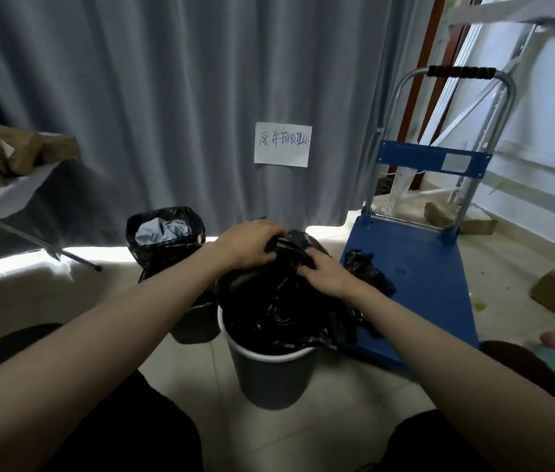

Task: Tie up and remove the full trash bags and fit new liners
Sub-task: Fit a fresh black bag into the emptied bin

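A grey curtain [133, 97] hangs across the far side of the room, with a handwritten paper sign [283, 144] pinned to it, and pale floor tiles [354, 403] run beneath. Near the middle stands a grey bin [271, 376] with a full black trash bag [279, 301] bulging up out of it. The left hand [252, 247] has its fingers curled round the gathered top of the bag, and the right hand [323, 270] grips the bunched plastic just right of it. Farther left, a second bin [194, 325] carries a black liner [167, 229] with crumpled pale paper inside. To the right lies a blue platform cart [422, 267], a loose black bag [368, 267] on its deck. A bench [0, 195] on the far left bears brown cardboard boxes [21, 151].
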`<state>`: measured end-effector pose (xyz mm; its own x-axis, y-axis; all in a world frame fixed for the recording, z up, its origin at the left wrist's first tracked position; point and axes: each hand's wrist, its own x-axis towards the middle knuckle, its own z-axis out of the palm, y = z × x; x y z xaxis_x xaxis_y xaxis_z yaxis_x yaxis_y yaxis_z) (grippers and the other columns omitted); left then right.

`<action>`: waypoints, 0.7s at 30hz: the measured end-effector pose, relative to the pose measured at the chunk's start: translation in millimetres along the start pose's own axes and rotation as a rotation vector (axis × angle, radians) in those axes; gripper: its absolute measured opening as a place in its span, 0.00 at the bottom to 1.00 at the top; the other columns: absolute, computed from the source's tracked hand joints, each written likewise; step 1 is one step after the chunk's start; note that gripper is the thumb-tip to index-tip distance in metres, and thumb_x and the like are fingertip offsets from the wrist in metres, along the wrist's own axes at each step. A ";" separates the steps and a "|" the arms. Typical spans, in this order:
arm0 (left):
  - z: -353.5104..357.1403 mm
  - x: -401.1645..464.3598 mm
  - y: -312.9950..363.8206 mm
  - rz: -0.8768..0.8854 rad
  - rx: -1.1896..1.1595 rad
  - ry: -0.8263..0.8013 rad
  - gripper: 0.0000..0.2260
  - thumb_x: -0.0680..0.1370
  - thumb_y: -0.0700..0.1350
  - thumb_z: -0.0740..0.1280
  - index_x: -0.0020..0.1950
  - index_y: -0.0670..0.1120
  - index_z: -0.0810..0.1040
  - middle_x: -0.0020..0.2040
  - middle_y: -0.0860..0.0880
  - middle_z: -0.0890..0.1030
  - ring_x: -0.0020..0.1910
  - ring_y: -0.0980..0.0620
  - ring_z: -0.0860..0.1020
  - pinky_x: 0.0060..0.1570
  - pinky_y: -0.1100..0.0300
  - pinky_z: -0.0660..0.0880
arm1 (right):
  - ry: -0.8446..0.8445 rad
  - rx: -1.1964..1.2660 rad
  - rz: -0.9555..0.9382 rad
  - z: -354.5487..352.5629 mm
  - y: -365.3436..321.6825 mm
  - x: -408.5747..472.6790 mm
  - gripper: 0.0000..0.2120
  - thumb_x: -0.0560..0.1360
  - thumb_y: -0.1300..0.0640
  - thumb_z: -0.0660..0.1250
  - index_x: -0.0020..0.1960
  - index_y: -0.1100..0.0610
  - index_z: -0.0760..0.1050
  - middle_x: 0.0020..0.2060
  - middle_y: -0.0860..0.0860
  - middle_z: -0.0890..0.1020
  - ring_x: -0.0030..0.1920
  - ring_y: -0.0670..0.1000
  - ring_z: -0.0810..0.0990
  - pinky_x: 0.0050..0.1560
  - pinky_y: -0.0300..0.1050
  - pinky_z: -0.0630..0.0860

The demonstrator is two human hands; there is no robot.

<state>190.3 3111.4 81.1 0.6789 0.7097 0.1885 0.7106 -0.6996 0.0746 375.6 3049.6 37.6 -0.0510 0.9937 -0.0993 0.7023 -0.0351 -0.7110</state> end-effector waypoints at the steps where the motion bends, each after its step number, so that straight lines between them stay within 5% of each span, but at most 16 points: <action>1: 13.2 -5.7 -3.8 -0.002 0.009 -0.064 0.11 0.74 0.50 0.66 0.55 0.52 0.75 0.55 0.51 0.78 0.55 0.49 0.77 0.52 0.49 0.76 | -0.026 -0.013 0.013 10.0 5.8 -1.2 0.12 0.78 0.55 0.64 0.61 0.56 0.73 0.53 0.54 0.79 0.54 0.54 0.77 0.49 0.43 0.70; 4: 52.9 -17.4 -15.6 -0.032 0.069 -0.241 0.15 0.74 0.48 0.67 0.60 0.49 0.78 0.60 0.50 0.76 0.59 0.47 0.76 0.56 0.49 0.75 | -0.069 -0.173 0.028 35.1 29.3 2.6 0.10 0.75 0.50 0.68 0.54 0.53 0.75 0.58 0.53 0.74 0.61 0.57 0.72 0.54 0.45 0.69; 7: 83.3 -22.8 -24.5 -0.027 0.142 -0.353 0.16 0.74 0.50 0.68 0.61 0.49 0.78 0.65 0.51 0.75 0.61 0.47 0.76 0.56 0.50 0.75 | -0.059 -0.515 0.019 47.8 47.1 5.4 0.25 0.72 0.41 0.68 0.67 0.48 0.73 0.74 0.52 0.59 0.72 0.61 0.56 0.70 0.58 0.59; 10: 103.4 -23.4 -29.6 -0.050 0.081 -0.407 0.17 0.74 0.50 0.68 0.62 0.48 0.78 0.66 0.51 0.74 0.63 0.48 0.75 0.58 0.50 0.74 | -0.098 -0.478 0.057 57.8 55.6 12.7 0.30 0.73 0.39 0.67 0.72 0.48 0.68 0.76 0.55 0.55 0.74 0.63 0.55 0.72 0.59 0.57; 13: 112.2 -17.5 -28.6 -0.043 0.022 -0.428 0.16 0.75 0.48 0.68 0.62 0.46 0.79 0.67 0.49 0.72 0.64 0.48 0.73 0.61 0.53 0.72 | -0.189 -0.406 0.089 71.4 58.7 25.7 0.26 0.75 0.38 0.62 0.69 0.49 0.70 0.72 0.57 0.64 0.71 0.63 0.64 0.73 0.60 0.56; 16: 111.6 -12.0 -26.5 -0.015 -0.001 -0.471 0.15 0.75 0.48 0.68 0.61 0.46 0.80 0.69 0.48 0.71 0.65 0.49 0.72 0.61 0.56 0.70 | -0.257 -0.266 0.094 86.5 53.3 38.7 0.16 0.73 0.37 0.57 0.47 0.47 0.75 0.57 0.56 0.75 0.63 0.61 0.73 0.67 0.61 0.65; 21: 111.6 -12.4 -33.9 -0.019 0.065 -0.645 0.09 0.76 0.50 0.66 0.53 0.48 0.80 0.60 0.48 0.77 0.55 0.48 0.76 0.52 0.50 0.76 | -0.563 0.024 0.170 105.7 46.6 48.9 0.12 0.79 0.50 0.55 0.37 0.48 0.65 0.39 0.50 0.73 0.41 0.50 0.69 0.48 0.46 0.65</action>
<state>178.4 3135.6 -33.1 0.6261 0.6440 -0.4397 0.7199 -0.6940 0.0086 330.8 3085.3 -74.0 -0.3127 0.7647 -0.5634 0.7177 -0.1983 -0.6675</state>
